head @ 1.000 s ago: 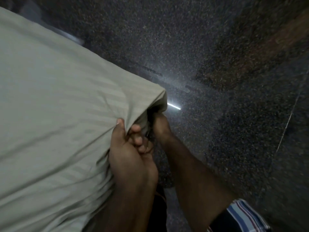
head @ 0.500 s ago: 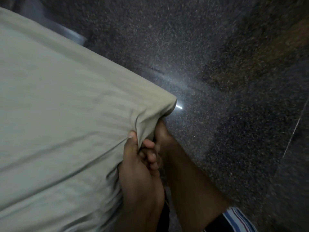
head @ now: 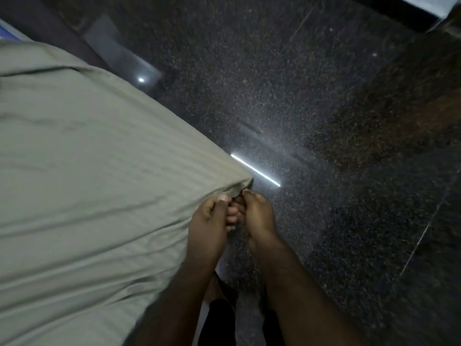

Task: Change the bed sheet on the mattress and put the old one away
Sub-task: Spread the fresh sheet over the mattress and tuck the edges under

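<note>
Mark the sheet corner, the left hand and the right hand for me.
sheet corner (head: 240, 183), head view, hem at the tip.
left hand (head: 208, 226), head view, back of the hand.
right hand (head: 259, 216), head view, back of the hand.

Bed sheet (head: 94, 186): pale sage grey-green, woven with faint tone-on-tone stripes running along the cloth; creases show as darker grey lines.

Floor (head: 311, 101): dark charcoal stone, finely speckled with lighter grains; a brownish mottled patch toward the upper right; thin pale joint lines cross it.

Light reflection (head: 255, 170): a bright white streak on the floor beside the sheet's corner; a small round white spot farther up.

Strip at the far upper left edge (head: 5, 31): blue and white, too blurred to identify.
</note>
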